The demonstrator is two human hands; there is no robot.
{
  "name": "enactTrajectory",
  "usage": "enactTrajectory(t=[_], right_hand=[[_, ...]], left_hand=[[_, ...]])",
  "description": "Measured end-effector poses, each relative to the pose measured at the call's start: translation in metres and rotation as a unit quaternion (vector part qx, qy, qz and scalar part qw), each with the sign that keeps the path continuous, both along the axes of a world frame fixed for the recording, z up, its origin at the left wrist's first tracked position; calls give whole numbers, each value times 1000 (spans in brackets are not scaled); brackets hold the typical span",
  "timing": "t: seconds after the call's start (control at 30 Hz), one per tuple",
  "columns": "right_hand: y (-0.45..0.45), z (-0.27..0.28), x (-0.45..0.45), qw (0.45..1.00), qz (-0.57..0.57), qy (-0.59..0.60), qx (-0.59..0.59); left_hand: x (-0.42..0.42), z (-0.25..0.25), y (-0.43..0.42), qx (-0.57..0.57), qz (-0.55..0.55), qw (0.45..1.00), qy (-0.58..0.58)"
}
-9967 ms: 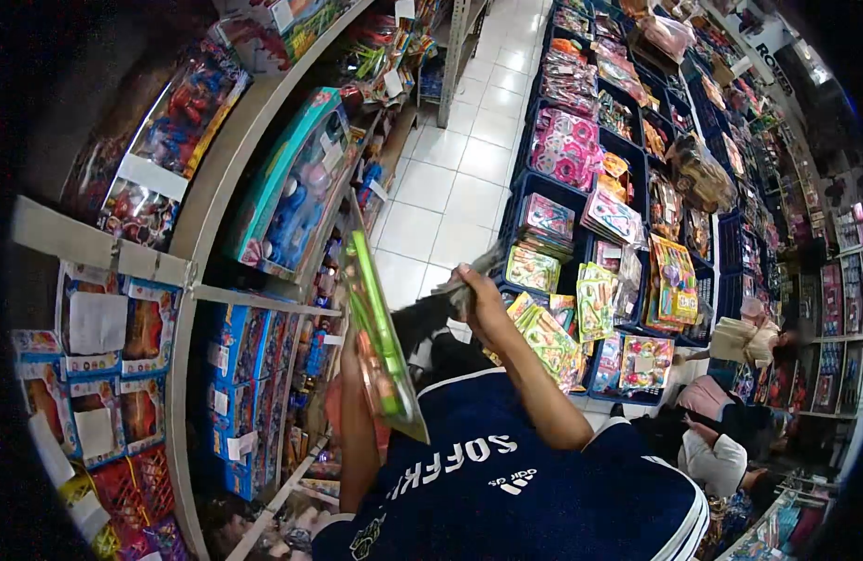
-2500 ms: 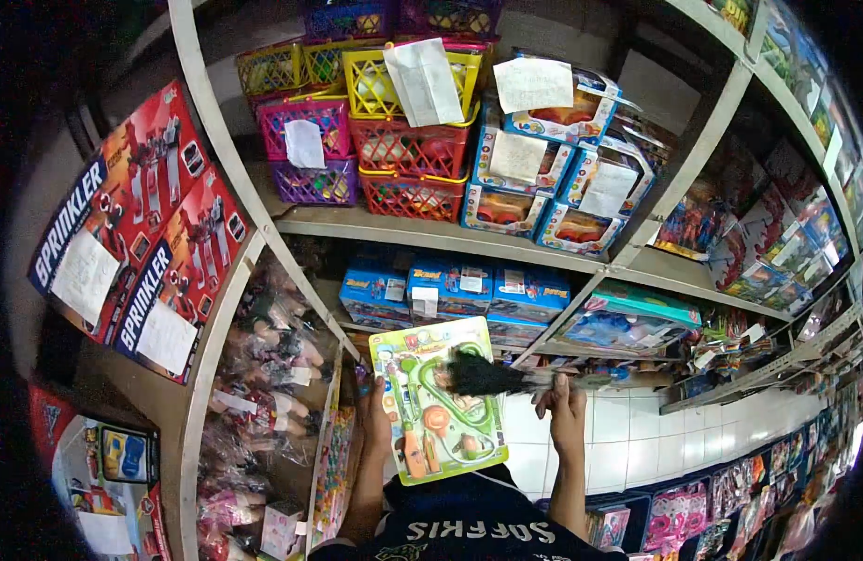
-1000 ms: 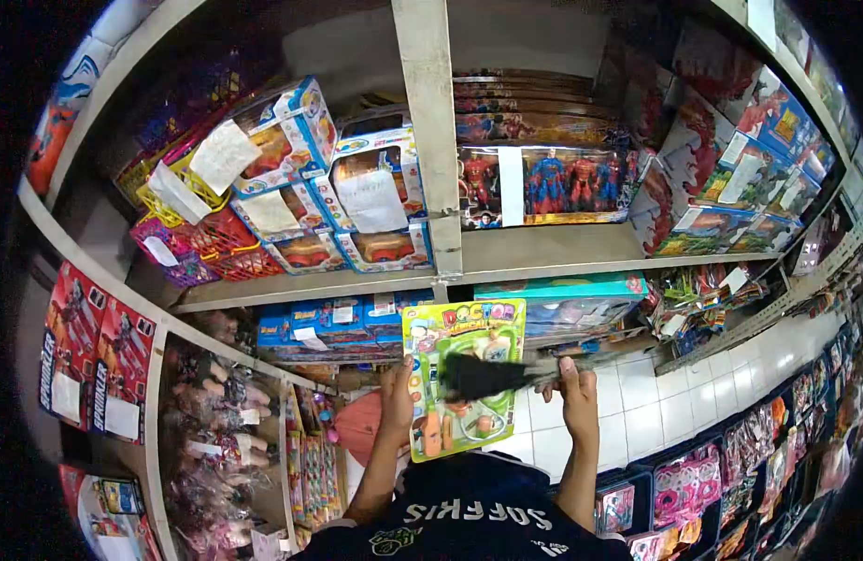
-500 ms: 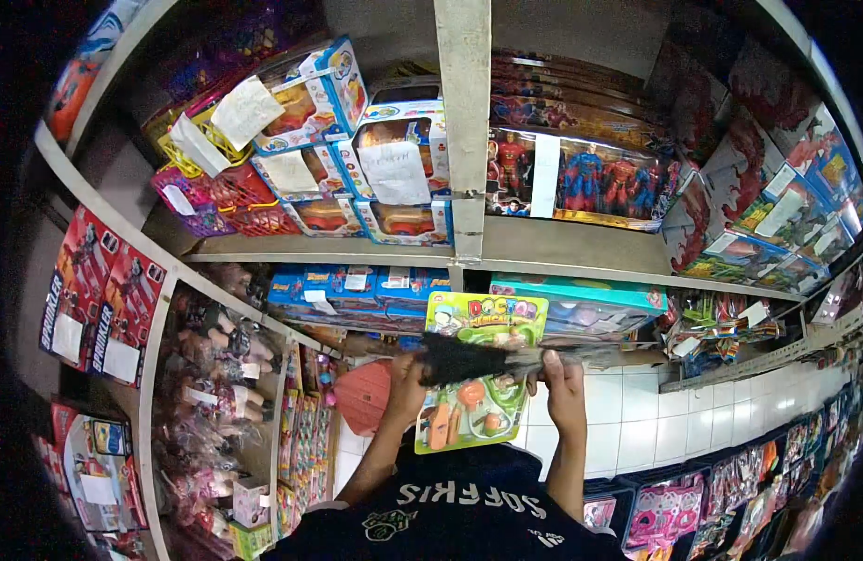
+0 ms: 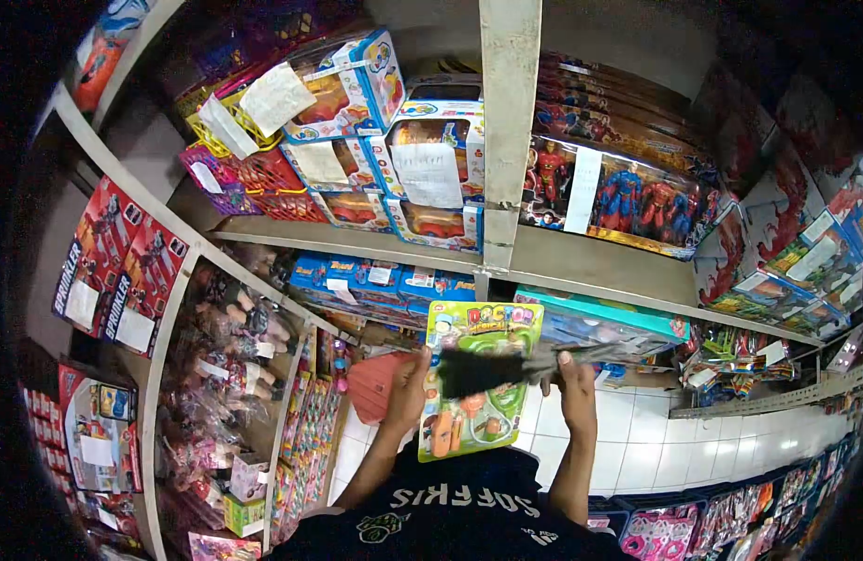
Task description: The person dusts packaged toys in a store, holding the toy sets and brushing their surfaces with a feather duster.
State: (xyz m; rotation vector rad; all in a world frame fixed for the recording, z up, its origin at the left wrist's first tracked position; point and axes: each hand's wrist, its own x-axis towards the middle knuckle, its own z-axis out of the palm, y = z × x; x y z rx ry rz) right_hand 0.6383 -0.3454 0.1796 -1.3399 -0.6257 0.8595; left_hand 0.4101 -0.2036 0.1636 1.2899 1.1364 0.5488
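Note:
A carded toy doctor set [image 5: 478,430], yellow-green with orange and green plastic pieces under its cover, is upright in front of my chest. My left hand [image 5: 408,385] is closed at the card's left edge. In my right hand [image 5: 573,383], closed, is a dark, brush-like duster [image 5: 483,372], blurred by motion. Its black tuft lies across the middle of the card, and a greyish part runs past my right fingers. The tuft hides part of the card's front.
Boxed toys [image 5: 427,168] and boxed action figures [image 5: 641,201] fill the shelf [image 5: 599,271] ahead. Bagged dolls [image 5: 230,374] stand on the left rack. A red stool-like object [image 5: 380,385] is behind my left hand. Packaged toys [image 5: 665,528] line the lower right, beside white floor tiles [image 5: 627,439].
The view has shifted, so the shelves sit further right. The dark tuft has moved slightly right and down over the card, away from my left hand. Both hands keep their holds.

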Motion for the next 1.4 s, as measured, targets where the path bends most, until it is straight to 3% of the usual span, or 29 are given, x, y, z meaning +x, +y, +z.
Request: enactTrajectory(t=[0.23,0.3,0.37,0.47,0.53,0.57,0.6,0.63,0.7,0.73,0.8,0.87,0.93,1.0,1.1,1.2,1.27,1.33,1.4], right_hand=[[14,-15,4,991,-104,85,28],[11,-12,12,997,25,67,7],[11,-12,3,997,21,72,-7],[15,-22,-2,979,-157,118,52],[14,-28,0,978,-164,110,64],[12,-28,-2,978,-168,105,72],[7,-23,1,990,-99,92,39],[6,-23,-1,990,-100,92,34],[7,-20,-4,983,-171,62,38],[6,-16,-4,975,-200,87,41],[-1,-29,9,983,-158,78,45],[-2,-30,12,994,-97,41,16],[3,-19,6,991,-124,41,7],[8,-5,0,982,-171,75,14],[7,-11,4,992,-80,92,13],[11,-20,0,997,-67,-11,-39],[17,-14,-7,989,-123,81,-2],[17,-22,-3,988,-118,96,6],[20,-17,-4,998,-11,61,-30]], left_hand=[[-15,12,-8,-19,73,997,17],[-19,7,-6,-17,76,997,29],[-16,5,-4,5,107,994,13],[-21,-1,2,41,113,993,9],[-18,-11,4,66,180,981,-1],[-17,1,4,49,164,985,-25],[-24,-1,5,62,158,985,4],[-32,-3,7,75,152,985,33],[-40,2,12,35,102,994,-25],[-39,5,10,43,148,988,5],[-36,-3,9,53,239,970,-14],[-49,0,12,28,190,981,18],[-56,-5,16,-7,152,987,-43],[-58,-4,16,14,167,985,-34],[-53,4,15,46,199,979,-20],[-57,9,14,41,173,983,-49],[-58,8,15,51,189,980,-34],[-61,5,16,60,206,977,-18],[-67,2,20,51,174,982,-56]])
